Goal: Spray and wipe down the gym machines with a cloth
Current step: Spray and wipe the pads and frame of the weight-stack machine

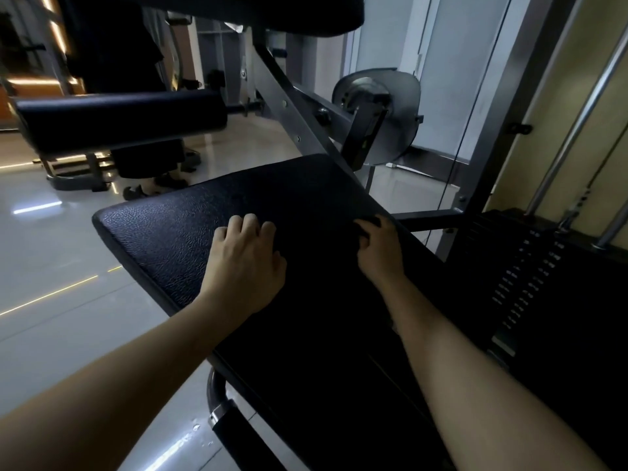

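One black pad (163, 239), pebbled like leather and rectangular with rounded corners, lay on the machine's grey steel frame below one cylindrical roller cushion (119, 120). The left grip (244, 263) rested knuckles-up mid-pad, fingers curled, holding nothing visible. The right grip (379, 248) curled round the pad's right edge.

Both arms are in shot now, the left forearm (119, 368) and the right forearm (475, 368), each bare all the way from the bottom edge of the picture up to the wrist. The left hand (246, 263) is bare too, its rounded knuckles catching the light. The right hand (379, 248), equally bare, lies in deeper shadow, so its finer details are hard to make out.
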`<control>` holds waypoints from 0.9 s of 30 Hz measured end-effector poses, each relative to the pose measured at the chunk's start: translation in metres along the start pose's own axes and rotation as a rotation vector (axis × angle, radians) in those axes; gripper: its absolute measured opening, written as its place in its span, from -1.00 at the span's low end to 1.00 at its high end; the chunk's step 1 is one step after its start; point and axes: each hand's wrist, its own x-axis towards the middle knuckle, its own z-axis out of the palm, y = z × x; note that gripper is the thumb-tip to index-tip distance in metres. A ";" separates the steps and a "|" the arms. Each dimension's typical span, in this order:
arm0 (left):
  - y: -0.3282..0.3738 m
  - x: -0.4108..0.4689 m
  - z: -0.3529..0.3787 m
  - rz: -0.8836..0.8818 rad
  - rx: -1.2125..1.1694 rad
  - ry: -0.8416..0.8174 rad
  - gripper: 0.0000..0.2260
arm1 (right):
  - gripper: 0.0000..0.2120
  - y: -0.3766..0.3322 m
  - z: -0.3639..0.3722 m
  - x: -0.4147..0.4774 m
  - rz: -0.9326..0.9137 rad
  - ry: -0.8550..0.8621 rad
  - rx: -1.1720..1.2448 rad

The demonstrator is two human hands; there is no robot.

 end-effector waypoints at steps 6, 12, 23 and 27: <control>-0.001 -0.001 0.004 0.003 -0.021 0.043 -0.74 | -0.68 0.065 -0.033 0.054 0.248 0.039 -0.006; 0.003 -0.001 0.002 -0.015 -0.031 0.031 -0.74 | -0.62 0.035 -0.027 0.027 0.276 0.116 -0.156; 0.014 0.015 -0.010 -0.070 -0.072 -0.092 -0.69 | -0.66 -0.090 -0.007 -0.169 -0.090 0.020 -0.212; 0.028 0.033 -0.003 -0.101 -0.201 -0.102 -0.71 | -0.65 -0.061 -0.006 -0.103 0.066 0.061 -0.261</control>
